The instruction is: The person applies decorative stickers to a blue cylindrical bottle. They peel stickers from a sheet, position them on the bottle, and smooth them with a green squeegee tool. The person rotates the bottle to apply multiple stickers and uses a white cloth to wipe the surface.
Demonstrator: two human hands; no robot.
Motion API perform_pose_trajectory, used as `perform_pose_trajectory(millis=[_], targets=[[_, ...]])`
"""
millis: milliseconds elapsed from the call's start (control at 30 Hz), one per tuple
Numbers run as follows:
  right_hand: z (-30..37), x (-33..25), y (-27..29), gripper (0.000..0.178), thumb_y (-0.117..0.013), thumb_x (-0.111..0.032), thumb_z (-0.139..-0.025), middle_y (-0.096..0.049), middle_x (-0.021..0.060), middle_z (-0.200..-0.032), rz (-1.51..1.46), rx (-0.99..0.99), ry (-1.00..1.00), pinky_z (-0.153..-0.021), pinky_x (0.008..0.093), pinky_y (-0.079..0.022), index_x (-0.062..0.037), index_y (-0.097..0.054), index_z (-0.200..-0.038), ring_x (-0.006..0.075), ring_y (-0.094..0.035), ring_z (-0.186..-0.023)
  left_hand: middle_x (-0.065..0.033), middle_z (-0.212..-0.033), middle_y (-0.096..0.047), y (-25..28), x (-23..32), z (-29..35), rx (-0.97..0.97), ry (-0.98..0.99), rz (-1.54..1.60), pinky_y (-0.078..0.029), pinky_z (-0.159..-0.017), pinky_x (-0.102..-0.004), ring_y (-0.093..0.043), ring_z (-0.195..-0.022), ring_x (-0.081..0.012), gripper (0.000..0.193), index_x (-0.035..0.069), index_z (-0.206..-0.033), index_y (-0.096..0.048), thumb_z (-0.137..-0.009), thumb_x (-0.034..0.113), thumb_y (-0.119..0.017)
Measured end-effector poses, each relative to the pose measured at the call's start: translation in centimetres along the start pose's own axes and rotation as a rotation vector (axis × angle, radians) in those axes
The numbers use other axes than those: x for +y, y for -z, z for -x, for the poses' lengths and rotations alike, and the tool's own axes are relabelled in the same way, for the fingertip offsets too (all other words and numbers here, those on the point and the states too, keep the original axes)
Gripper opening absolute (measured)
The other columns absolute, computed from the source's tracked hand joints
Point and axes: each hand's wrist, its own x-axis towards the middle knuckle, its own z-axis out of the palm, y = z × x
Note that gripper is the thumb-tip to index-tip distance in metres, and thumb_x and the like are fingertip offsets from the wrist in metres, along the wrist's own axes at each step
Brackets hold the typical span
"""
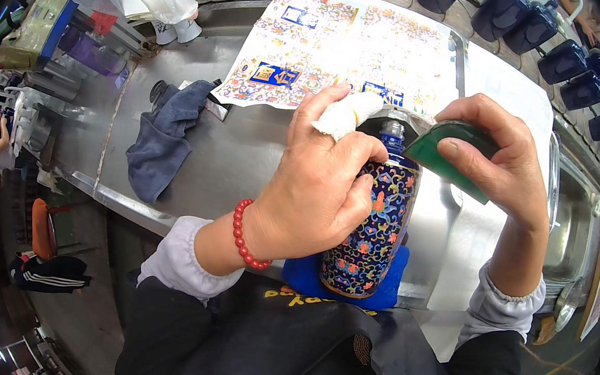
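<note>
Light: bright, even, from overhead
Glare: pale sheen on the steel desk (244,151); the patterned paper sheet (347,43) is washed out
Shadows: soft, short under the hands
Focus: centre sharp
Edges: fisheye bending, black rim, corners dark and smeared

So the person's wearing light grey oversleeves on both forearms, with gathered elastic cuffs that bunch up just short of the wrists. Left wrist has a red bead bracelet (243,234), round glossy beads strung in a single loop. Over the chest there's a dark, slightly shiny apron with a bit of yellow lettering near the top edge. Under the oversleeves the upper arms show black sleeves. No gloves, no rings that I can make out.
</note>
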Motion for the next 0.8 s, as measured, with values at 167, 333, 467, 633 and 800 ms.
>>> perform_pose_trajectory(millis=[167,333,467,633,800], targets=[[0.0,-0.2,0.0,0.025,-0.074,-0.020,-0.090,-0.069,0.0060,-0.090,0.002,-0.002,0.002,-0.072,0.0258,-0.051,-0.0008,-0.068,-0.105,0.0129,-0.065,-0.080,-0.0127,-0.084,-0.062,0.0,-0.5,-0.1,0.041,0.010,0.042,-0.028,-0.117,-0.0514,-0.060,-0.095,-0.0337,0.015,0.002,-0.093,-0.062,-0.078,0.001,-0.060],[-0.4,-0.2,0.0,0.025,-0.074,-0.020,-0.089,-0.069,0.0059,-0.090,0.027,-0.008,0.045,-0.071,0.0262,-0.050,-0.0008,-0.069,-0.105,0.0133,-0.065,-0.080,-0.0107,-0.084,-0.062,-0.5,-1.9,-0.3,0.040,0.081,0.135,-0.029,-0.116,-0.0512,-0.058,-0.093,-0.0336,0.011,0.004,-0.091,-0.062,-0.080,0.005,-0.064],[-0.7,-0.2,0.1,0.026,-0.074,-0.021,-0.089,-0.069,0.0061,-0.090,0.026,-0.023,0.019,-0.071,0.0262,-0.050,-0.0009,-0.069,-0.105,0.0138,-0.065,-0.079,-0.0095,-0.083,-0.062,-1.2,-2.4,-0.3,0.044,0.099,0.136,-0.030,-0.112,-0.0495,-0.056,-0.094,-0.0322,0.011,0.006,-0.090,-0.061,-0.082,0.011,-0.067],[-0.5,-0.2,-0.1,0.026,-0.074,-0.021,-0.090,-0.069,0.0059,-0.090,0.008,-0.012,0.018,-0.072,0.0261,-0.051,-0.0007,-0.069,-0.105,0.0132,-0.065,-0.080,-0.0079,-0.079,-0.060,-1.5,-3.0,-0.5,0.036,0.134,0.112,-0.033,-0.104,-0.0468,-0.056,-0.091,-0.0300,0.011,0.008,-0.088,-0.061,-0.081,0.014,-0.068],[-0.4,0.0,-0.1,0.026,-0.074,-0.022,-0.090,-0.069,0.0058,-0.089,-0.011,-0.006,0.003,-0.072,0.0260,-0.051,-0.0006,-0.069,-0.105,0.0129,-0.065,-0.080,-0.0044,-0.073,-0.060,-1.4,-3.5,-0.6,-0.008,0.187,0.161,-0.034,-0.099,-0.0421,-0.054,-0.081,-0.0261,0.007,0.009,-0.086,-0.062,-0.081,0.012,-0.066]])
